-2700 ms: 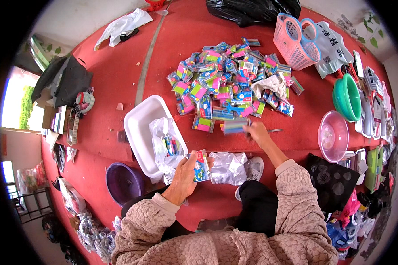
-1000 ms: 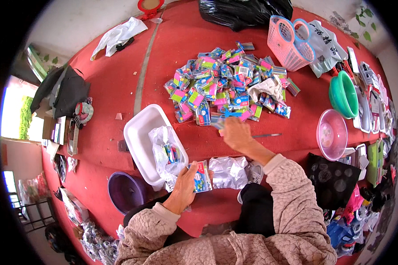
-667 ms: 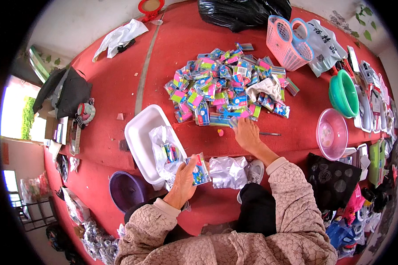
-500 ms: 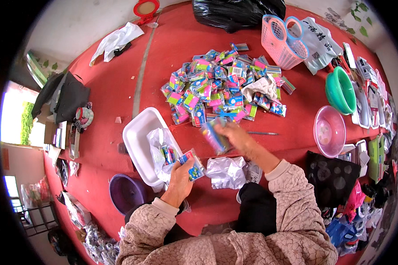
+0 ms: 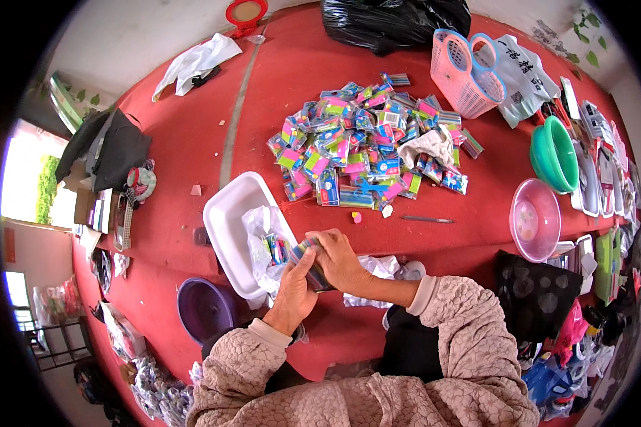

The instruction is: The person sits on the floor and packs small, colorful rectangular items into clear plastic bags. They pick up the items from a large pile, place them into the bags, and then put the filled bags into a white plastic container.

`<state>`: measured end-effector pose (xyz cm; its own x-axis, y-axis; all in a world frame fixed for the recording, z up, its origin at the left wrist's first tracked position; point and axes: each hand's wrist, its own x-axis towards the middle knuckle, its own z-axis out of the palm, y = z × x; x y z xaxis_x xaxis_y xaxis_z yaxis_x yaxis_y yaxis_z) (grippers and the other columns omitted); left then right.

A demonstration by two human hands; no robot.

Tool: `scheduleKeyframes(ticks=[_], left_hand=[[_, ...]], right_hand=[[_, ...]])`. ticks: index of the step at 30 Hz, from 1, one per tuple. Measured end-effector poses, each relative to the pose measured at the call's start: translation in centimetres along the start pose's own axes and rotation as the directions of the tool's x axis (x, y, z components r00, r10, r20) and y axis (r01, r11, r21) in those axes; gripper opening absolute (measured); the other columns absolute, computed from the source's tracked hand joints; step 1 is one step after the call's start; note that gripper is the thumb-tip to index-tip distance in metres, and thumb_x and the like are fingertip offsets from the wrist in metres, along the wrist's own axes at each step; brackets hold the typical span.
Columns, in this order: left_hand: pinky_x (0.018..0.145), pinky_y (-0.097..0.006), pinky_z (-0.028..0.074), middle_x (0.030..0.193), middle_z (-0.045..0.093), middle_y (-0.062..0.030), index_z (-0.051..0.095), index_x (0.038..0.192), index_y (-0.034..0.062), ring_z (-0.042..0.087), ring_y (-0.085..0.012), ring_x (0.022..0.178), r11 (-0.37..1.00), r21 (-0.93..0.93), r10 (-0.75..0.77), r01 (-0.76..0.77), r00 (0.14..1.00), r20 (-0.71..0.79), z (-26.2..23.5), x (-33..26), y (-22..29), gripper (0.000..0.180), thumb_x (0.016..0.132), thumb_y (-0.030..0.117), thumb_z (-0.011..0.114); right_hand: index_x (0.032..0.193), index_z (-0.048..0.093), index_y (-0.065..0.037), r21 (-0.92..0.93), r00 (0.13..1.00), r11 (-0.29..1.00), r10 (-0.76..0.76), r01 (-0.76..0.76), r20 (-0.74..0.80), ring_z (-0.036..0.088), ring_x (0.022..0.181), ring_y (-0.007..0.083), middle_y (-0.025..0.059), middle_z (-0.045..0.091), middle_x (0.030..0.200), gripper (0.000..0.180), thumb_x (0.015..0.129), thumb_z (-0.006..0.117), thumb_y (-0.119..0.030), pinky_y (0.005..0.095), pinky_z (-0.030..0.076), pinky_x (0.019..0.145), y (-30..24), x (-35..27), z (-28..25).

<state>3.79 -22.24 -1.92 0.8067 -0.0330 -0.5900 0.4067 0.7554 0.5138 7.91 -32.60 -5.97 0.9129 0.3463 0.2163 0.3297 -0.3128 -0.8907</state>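
Both hands meet in front of me at the near edge of the red surface. My left hand (image 5: 295,297) is closed around small plastic-wrapped packets (image 5: 323,282), with its thumb on top. My right hand (image 5: 340,265) presses on the same packets from the other side, covering most of them. Just left of the hands, a clear plastic bag (image 5: 255,222) holds several colourful packets (image 5: 273,248) and lies in a white tray (image 5: 216,205). Farther off is a loose pile of pink, green and blue packets (image 5: 335,146).
A whitish cloth (image 5: 429,147) lies on the pile; a pencil-like stick (image 5: 427,220) lies nearer. Crumpled silvery plastic (image 5: 377,267) is below my right wrist. A purple basin (image 5: 203,313) stands left; pink (image 5: 535,220) and green basins (image 5: 554,155) and a pink basket (image 5: 463,82) stand right.
My right hand has come from near the pile toward me and to the left, bringing a packet against the one in my left hand. The view has shifted slightly.
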Motion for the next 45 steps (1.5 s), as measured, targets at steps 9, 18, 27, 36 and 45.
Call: scheduleKeyframes(ticks=[9,18,27,36,45], left_hand=[[0.068,-0.039,0.052,0.087,0.058,-0.0115,0.049,0.103,0.0008,0.060,-0.0226,0.078,0.970,0.240,-0.017,0.039,0.995,-0.094,-0.1,-1.2,0.5,0.030,0.075,0.009,0.059],[0.068,-0.034,0.048,0.089,0.056,-0.0070,0.048,0.101,0.0018,0.056,-0.0166,0.078,0.946,0.308,-0.063,0.103,0.989,-0.136,0.9,-2.3,1.4,0.029,0.076,0.007,0.061],[0.068,-0.032,0.048,0.090,0.056,-0.0078,0.047,0.102,-0.0006,0.057,-0.0167,0.078,0.951,0.302,-0.051,0.070,0.996,-0.072,0.8,-2.7,1.2,0.030,0.076,0.006,0.061],[0.066,-0.033,0.050,0.087,0.057,-0.0071,0.050,0.103,0.0018,0.059,-0.0179,0.074,0.951,0.303,-0.049,0.060,0.998,-0.045,0.4,-1.8,-0.2,0.031,0.075,0.008,0.062],[0.069,-0.032,0.048,0.089,0.057,-0.0056,0.049,0.102,0.0014,0.058,-0.0165,0.078,0.965,0.232,-0.120,0.121,0.993,-0.020,0.7,-1.0,0.0,0.034,0.074,0.010,0.065]], right_hand=[[0.086,0.055,0.003,-0.151,0.740,0.728,0.671,-0.669,-0.045,0.059,0.076,0.0249,0.0158,0.059,0.083,0.044,0.068,0.065,-0.036,0.0386,0.047,0.067,9.8,10.3,0.3],[0.096,0.052,0.002,-0.383,0.716,0.606,0.600,-0.698,-0.356,0.058,0.088,0.0319,0.0178,0.054,0.098,0.039,0.069,0.063,-0.024,0.0384,0.049,0.073,11.2,12.5,5.1],[0.085,0.062,0.000,-0.334,0.827,0.829,0.526,-0.448,0.196,0.059,0.083,0.0344,0.0230,0.061,0.087,0.045,0.056,0.065,-0.034,0.0407,0.046,0.073,10.1,11.8,-1.2],[0.085,0.050,-0.001,-0.840,0.951,0.529,0.305,-0.118,0.058,0.060,0.074,0.0324,0.0184,0.059,0.080,0.020,0.072,0.053,-0.015,0.0463,0.044,0.063,10.0,2.5,-12.0],[0.090,0.049,-0.001,-0.721,0.924,0.662,0.374,-0.205,0.081,0.059,0.082,0.0277,0.0153,0.059,0.088,0.022,0.076,0.055,-0.016,0.0394,0.046,0.068,11.5,1.5,-10.6]])
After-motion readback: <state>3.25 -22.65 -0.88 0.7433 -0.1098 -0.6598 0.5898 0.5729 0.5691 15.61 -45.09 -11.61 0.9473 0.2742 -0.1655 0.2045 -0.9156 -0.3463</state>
